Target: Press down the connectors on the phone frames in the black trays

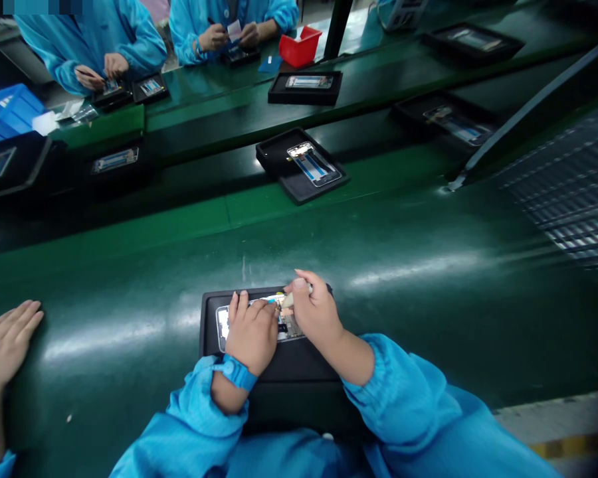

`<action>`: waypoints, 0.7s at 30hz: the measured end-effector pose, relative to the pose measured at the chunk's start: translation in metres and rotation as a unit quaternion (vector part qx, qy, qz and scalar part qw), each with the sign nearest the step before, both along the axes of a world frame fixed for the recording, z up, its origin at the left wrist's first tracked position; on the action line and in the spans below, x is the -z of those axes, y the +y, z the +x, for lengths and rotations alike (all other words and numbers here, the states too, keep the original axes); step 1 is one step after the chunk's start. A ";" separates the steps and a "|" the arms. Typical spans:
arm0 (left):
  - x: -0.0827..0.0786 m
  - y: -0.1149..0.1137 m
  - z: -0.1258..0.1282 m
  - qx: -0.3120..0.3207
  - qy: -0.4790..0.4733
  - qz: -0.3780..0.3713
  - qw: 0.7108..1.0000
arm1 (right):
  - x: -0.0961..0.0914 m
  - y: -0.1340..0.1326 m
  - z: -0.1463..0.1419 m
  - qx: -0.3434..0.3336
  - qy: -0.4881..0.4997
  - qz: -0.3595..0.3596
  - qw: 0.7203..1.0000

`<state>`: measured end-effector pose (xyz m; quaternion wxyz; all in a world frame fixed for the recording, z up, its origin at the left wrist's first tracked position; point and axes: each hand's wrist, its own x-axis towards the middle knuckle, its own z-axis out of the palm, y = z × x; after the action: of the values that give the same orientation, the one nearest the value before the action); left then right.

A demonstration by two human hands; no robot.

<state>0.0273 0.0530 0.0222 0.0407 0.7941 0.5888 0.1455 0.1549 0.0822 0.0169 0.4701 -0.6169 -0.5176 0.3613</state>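
An opened phone body [222,326] lies in a black foam tray [289,365] on the green bench in front of me. My left hand [252,335] rests on the phone's left part, palm down, fingers stretched out flat. A blue wrist strap circles that wrist. At the phone's right part, my right hand [315,309] is closed around a pale pointed tool [290,300], its tip down at the phone's inner parts. The right hand covers much of the tool, so its exact kind is unclear.
A co-worker's hand [4,342] lies on the bench at left. Beyond run conveyor lanes bearing several black trays, one tray [274,162] nearest me. Two people in blue work across. A red bin [299,48], a blue crate [10,113] and a metal bar [518,119] stand around.
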 end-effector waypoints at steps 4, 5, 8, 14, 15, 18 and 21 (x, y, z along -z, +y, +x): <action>-0.001 0.000 0.000 -0.001 -0.002 -0.002 1.000 | -0.002 0.000 0.000 0.005 -0.006 0.006 1.000; -0.001 0.000 0.000 -0.001 -0.001 -0.001 1.000 | -0.002 0.000 0.000 0.007 -0.005 0.003 1.000; -0.001 0.000 0.000 0.001 -0.001 0.004 1.000 | -0.003 0.000 0.000 0.015 0.002 -0.007 1.000; -0.001 0.000 0.000 0.002 -0.004 0.007 1.000 | -0.001 0.000 -0.001 0.028 0.013 -0.004 1.000; -0.002 0.000 0.001 0.002 -0.004 0.005 1.000 | -0.001 0.000 -0.001 0.030 0.011 -0.004 0.999; -0.002 0.000 0.000 0.005 -0.001 0.001 1.000 | 0.001 0.000 -0.001 0.033 0.008 0.001 0.999; -0.002 0.000 0.000 0.006 0.003 0.002 1.000 | 0.003 0.000 0.000 0.034 0.012 0.005 0.999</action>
<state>0.0272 0.0529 0.0243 0.0381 0.7979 0.5839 0.1447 0.1548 0.0821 0.0140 0.4914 -0.6276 -0.4919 0.3502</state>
